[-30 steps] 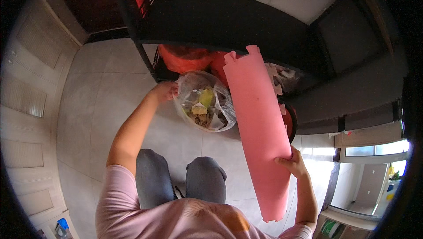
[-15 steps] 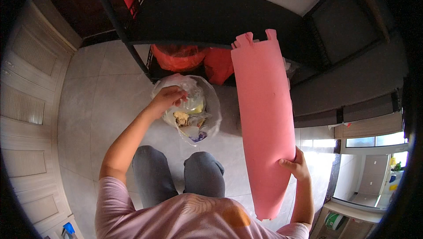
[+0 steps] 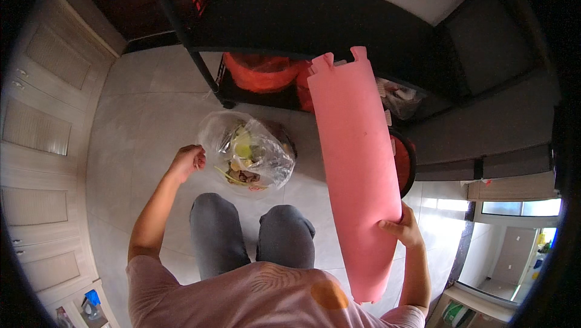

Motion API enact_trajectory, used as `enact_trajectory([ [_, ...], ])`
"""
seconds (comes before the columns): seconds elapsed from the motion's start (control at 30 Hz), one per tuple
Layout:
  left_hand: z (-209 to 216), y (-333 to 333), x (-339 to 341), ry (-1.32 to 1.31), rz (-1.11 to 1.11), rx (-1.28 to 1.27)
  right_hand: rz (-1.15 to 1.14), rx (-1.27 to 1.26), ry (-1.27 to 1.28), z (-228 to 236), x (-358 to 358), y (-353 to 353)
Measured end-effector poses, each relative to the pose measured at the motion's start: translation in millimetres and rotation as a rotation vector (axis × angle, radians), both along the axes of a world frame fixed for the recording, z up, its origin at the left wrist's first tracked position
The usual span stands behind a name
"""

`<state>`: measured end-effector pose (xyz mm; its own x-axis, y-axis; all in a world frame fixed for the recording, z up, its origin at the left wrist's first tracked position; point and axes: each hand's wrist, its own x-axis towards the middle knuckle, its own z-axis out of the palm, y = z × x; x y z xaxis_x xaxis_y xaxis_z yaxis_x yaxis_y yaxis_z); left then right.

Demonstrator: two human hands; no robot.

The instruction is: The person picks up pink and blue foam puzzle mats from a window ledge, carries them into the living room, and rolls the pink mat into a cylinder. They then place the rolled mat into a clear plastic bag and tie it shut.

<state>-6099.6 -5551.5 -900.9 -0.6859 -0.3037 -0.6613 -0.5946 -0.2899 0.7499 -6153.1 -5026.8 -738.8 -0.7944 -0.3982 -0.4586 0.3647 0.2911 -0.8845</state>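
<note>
My right hand [image 3: 403, 226] grips the right side of a pink foam mat [image 3: 357, 164], rolled into a tall tube with notched, puzzle-like ends. Its thumb presses on the mat's face, while the other fingers are hidden behind. My left hand [image 3: 189, 162] is closed, fingers curled, at the left edge of a clear plastic bag [image 3: 275, 167]; the film reaches its fingertips. Inside the bag on the floor lies mixed waste with yellow-green scraps [image 3: 243, 149] and brown bits. The bag's right side is folded inward over part of the contents.
A black shelf rack [image 3: 266, 16] stands ahead, with a red bag [image 3: 263, 74] on its lower level. Behind the mat's right side shows a round, black-rimmed container [image 3: 408, 164]. Pale cabinet doors [image 3: 39, 128] line the left. My knees [image 3: 218, 222] are close to the bag.
My left hand has moved left and down from above the bag to its left edge. The bag's opening has changed shape, showing more green scraps. My right hand still holds the mat.
</note>
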Motion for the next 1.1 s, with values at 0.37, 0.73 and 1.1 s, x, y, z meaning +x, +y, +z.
enact_trajectory([
  [0.37, 31, 67, -58, 0.9, -1.436, -1.693, -0.016, 0.027, 0.031, 1, 12, -3],
  [0.73, 12, 80, -154, 0.611, -0.903, -0.672, -0.15, 0.047, -0.039, 6, 50, 17],
  [1.1, 45, 55, -153, 0.222, 0.252, 0.464, 0.213, 0.39, 0.184, 4, 48, 9],
])
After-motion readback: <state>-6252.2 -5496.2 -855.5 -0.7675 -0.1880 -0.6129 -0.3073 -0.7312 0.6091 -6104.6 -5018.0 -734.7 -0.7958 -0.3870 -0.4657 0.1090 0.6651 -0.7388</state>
